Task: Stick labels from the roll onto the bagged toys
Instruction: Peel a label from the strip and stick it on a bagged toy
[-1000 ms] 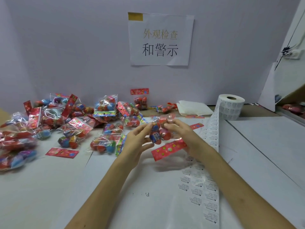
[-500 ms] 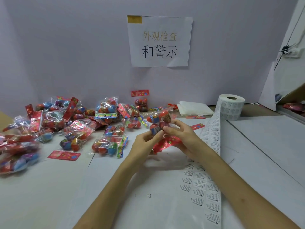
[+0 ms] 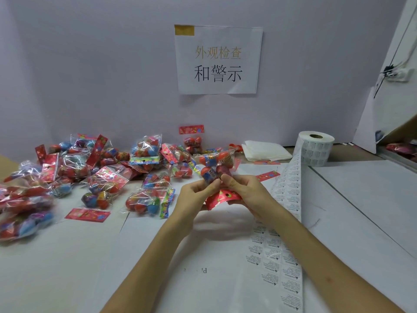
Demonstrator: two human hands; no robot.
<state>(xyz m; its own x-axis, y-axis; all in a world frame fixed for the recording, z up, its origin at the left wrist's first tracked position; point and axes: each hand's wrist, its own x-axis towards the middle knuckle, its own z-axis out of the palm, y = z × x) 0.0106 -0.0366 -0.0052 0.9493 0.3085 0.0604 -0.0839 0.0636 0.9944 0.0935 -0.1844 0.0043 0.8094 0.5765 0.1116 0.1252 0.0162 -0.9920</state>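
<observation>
A clear plastic bag of red and blue toy eggs (image 3: 214, 164) is held up just above the white table (image 3: 56, 279), in the middle of the view. Its red flowered card strip (image 3: 222, 198) is turned to the bottom. The bag is pinched at its lower part by the left hand (image 3: 196, 196). It is also gripped by the right hand (image 3: 247, 193), whose fingers are curled under the card strip.

Just right of the hands, a long white strip of small printed labels (image 3: 285, 199) is laid over the table. It is fed from a white label roll (image 3: 316, 150), which is stood on end near the wall. The print on the labels is too small to be read.

A heap of more bagged toys (image 3: 101, 172) is spread at the left, and a loose red card (image 3: 88, 214) is laid flat in front of it. A stack of folded white sheets (image 3: 266, 151) is set beside the roll.

A white paper sign (image 3: 217, 62) is taped to the pale wall (image 3: 90, 75) with yellow tape. "外观检查" and "和警示" are written on it. The table is covered with white paper.
</observation>
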